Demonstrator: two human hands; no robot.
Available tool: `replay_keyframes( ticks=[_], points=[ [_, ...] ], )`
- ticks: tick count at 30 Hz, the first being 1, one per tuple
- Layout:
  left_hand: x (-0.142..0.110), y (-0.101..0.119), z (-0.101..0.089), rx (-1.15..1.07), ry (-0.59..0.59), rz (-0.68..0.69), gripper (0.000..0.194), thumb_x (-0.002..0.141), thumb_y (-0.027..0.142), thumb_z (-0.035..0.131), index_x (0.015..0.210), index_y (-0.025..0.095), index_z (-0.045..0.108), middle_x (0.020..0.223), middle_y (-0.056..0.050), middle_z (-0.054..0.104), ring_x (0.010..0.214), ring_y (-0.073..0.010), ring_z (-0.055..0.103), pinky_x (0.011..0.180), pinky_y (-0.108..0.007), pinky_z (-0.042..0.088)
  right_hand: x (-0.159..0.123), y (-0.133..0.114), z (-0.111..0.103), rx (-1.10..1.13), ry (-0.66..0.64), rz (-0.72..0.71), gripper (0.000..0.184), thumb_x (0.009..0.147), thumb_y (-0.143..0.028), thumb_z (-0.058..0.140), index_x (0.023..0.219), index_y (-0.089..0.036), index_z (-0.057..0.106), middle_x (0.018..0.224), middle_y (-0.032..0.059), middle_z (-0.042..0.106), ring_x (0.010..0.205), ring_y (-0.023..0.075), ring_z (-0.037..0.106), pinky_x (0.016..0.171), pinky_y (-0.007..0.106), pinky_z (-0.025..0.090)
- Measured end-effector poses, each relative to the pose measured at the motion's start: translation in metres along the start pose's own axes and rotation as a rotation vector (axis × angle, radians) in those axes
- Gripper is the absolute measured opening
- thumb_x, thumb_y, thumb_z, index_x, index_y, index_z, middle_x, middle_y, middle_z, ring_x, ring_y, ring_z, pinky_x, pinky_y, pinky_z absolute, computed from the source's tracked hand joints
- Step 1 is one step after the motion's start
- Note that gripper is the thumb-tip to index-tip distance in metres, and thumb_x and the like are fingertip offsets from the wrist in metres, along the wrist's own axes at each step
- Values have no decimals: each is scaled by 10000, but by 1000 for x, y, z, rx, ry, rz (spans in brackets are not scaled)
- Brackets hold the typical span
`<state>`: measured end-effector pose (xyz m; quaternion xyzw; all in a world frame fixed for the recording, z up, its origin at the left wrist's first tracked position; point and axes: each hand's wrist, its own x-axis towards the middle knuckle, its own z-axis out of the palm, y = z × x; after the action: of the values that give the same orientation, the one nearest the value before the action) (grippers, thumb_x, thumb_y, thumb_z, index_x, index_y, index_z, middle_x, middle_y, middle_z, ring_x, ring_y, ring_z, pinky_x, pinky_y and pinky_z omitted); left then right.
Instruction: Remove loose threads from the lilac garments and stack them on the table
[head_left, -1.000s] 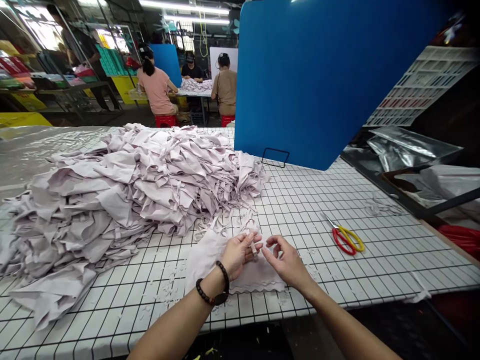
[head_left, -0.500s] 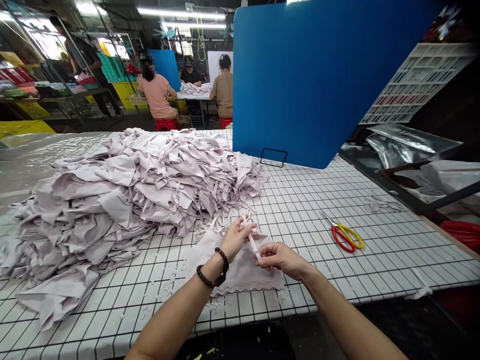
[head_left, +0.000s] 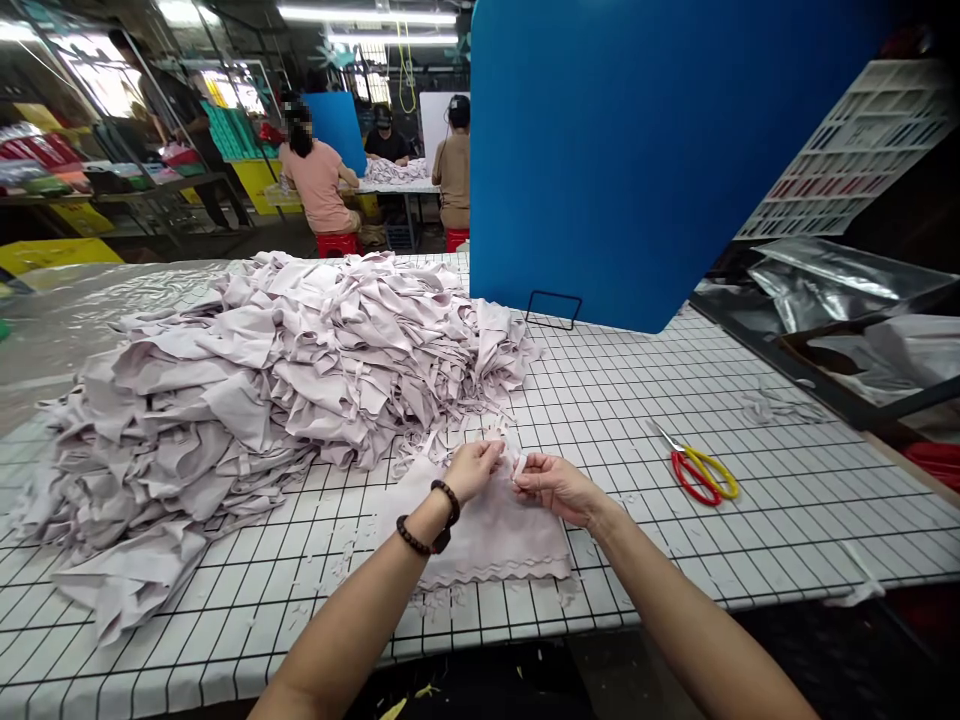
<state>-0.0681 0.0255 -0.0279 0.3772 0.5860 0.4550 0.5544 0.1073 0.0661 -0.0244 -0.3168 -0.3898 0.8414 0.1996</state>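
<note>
A flat pale lilac fabric piece [head_left: 487, 545] with a scalloped near edge lies on the gridded table [head_left: 637, 420] in front of me. Over its far end, my left hand [head_left: 472, 468], with a bead bracelet on the wrist, and my right hand [head_left: 551, 485] both pinch a narrow lilac strap [head_left: 517, 465]. The fingers of both hands are closed on the strap, close together. A large heap of the same lilac fabric pieces [head_left: 262, 380] sits just beyond and to the left.
Red and yellow handled scissors [head_left: 697, 470] lie on the table to the right. A blue divider board [head_left: 637, 150] stands behind on a wire stand. Small fabric scraps [head_left: 780, 405] dot the table. Other people sit at a far table [head_left: 390, 185]. Silver bags [head_left: 832, 290] lie at right.
My hands moved away from me toward the far end of the flat piece and drew closer together. The strap, stretched between them half a second ago, is now bunched short.
</note>
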Motion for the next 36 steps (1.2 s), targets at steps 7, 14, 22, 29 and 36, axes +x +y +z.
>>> replay_keyframes(
  ticks=[7,14,22,29,36],
  points=[
    [-40,-20,-1,833,248,260,168,759,296,660,882,182,652,923,-69,597,944,-234,526,854,-353,397,24,-4,-4,-281,138,-175,290,541,-242,827,746,-147,646,684,-8,652,618,110,589,616,242,442],
    [-40,-29,-1,944,261,229,169,767,353,681,852,211,648,885,-37,653,900,-228,533,775,-320,382,35,-1,-2,-722,103,-257,104,654,-218,684,719,-163,623,705,-4,639,674,132,577,655,252,435],
    [-41,-30,-1,969,271,252,120,806,355,645,824,243,686,848,-13,658,879,-216,528,776,-324,358,27,-6,4,-866,58,-255,63,669,-181,639,706,-177,588,666,-28,591,632,113,523,599,225,394],
    [-39,-30,-3,954,255,262,119,803,352,653,809,241,694,843,-11,659,871,-201,516,787,-323,361,28,-8,5,-891,36,-271,64,663,-166,632,683,-175,572,640,-35,565,614,107,505,576,218,378],
    [-36,-31,-4,977,255,260,172,794,389,658,792,220,691,838,-29,653,855,-224,508,749,-344,371,35,5,12,-817,63,-304,79,648,-163,641,669,-176,566,647,-30,567,631,116,516,592,226,396]
  ],
)
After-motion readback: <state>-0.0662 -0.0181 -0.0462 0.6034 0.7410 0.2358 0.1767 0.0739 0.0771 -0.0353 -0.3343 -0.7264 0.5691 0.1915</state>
